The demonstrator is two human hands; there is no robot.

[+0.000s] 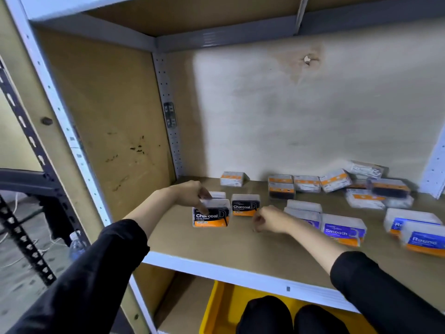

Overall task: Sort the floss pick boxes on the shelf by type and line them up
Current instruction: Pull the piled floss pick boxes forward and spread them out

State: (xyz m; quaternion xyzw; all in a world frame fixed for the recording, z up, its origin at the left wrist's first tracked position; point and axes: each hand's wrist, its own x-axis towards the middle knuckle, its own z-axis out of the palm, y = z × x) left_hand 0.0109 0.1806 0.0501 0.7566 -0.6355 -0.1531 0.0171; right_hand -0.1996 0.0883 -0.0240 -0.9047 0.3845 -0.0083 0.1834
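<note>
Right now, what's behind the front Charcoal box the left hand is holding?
One pale box top shows directly behind the front Charcoal box. The left hand and that box cover its label, so its type can't be read.

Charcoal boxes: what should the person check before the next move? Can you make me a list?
1. Left hand grips the front Charcoal box: ok.
2. Right hand free for another box: ok, it looks empty.
3. Second Charcoal box upright, label forward: ok.
4. Both Charcoal boxes level in one row: not ok, the front one sits nearer the shelf edge.
5. Back pile sorted: not ok, jumbled.
6. Types in that pile: cannot tell, labels blurred.
</note>
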